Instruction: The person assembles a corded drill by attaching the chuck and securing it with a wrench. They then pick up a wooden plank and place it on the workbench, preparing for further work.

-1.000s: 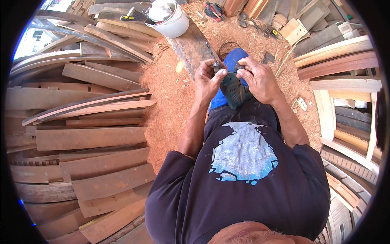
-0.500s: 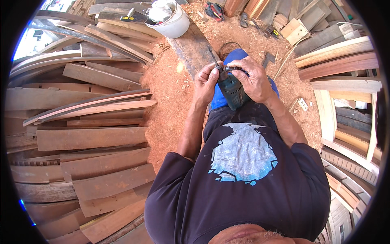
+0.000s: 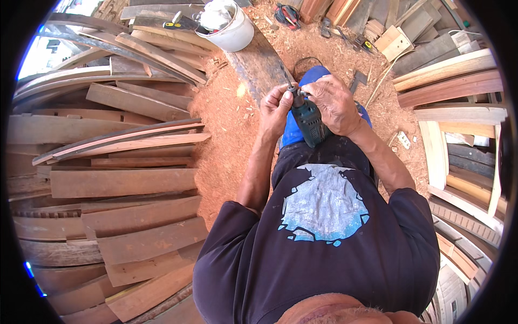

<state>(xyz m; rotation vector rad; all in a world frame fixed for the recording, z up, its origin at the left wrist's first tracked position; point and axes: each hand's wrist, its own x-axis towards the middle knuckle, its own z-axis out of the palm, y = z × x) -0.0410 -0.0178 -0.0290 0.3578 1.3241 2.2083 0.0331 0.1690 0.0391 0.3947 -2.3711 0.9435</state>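
Sawdust-covered floor [image 3: 224, 146], planks [image 3: 124, 183] piled both sides. Left fingers [image 3: 285, 99] pinching drill chuck [image 3: 298, 100]; right fingers [image 3: 319, 89] close by, hold unclear.

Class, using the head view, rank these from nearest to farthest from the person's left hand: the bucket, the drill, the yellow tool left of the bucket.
From the left hand:
1. Drill: in its fingers, body to the right.
2. Bucket: ahead, slightly left, on the plank.
3. Yellow tool: farther left, beyond the bucket.
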